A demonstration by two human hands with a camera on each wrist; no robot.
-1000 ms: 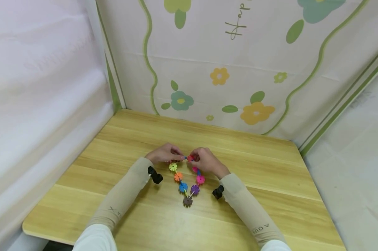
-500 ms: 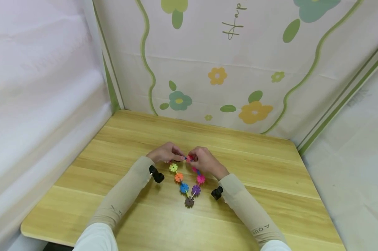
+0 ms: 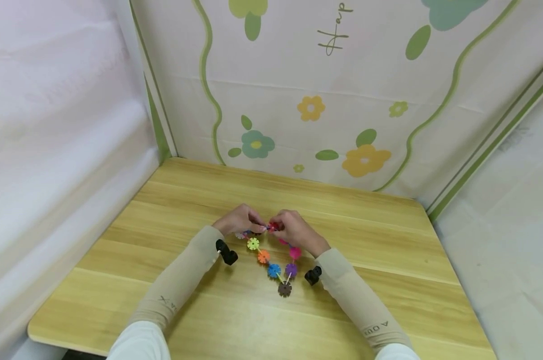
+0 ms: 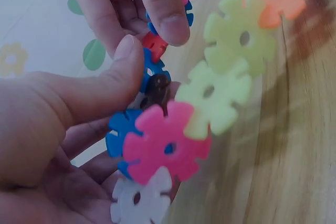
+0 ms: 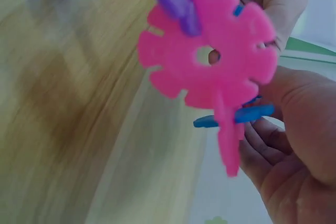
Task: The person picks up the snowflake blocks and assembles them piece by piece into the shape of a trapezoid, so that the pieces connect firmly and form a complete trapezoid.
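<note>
Both hands hold a loop of notched, flower-shaped plastic discs joined edge to edge. My left hand [image 3: 239, 220] pinches the chain near a blue disc [image 4: 150, 69] and a dark brown disc [image 4: 156, 92]. Opposite it, my right hand [image 3: 296, 232] pinches the chain by a red disc [image 3: 273, 227], close to the left fingertips. Below the hands, the loop runs down through yellow [image 3: 253, 243], orange [image 3: 263, 256] and blue discs to a brown disc [image 3: 285, 288], then up through purple [image 3: 291, 270] and pink discs. Fingers partly hide the joint between the hands.
A wood-grain table [image 3: 199, 310] lies under the hands. Behind it hangs a white curtain [image 3: 276, 70] printed with flowers, and pale fabric walls [image 3: 64, 150] stand at both sides. A small black camera [image 3: 226, 252] is fixed at each wrist.
The lower end of the disc loop has swung to the right. The red disc between the hands has turned slightly, while both hands stay nearly in place.
</note>
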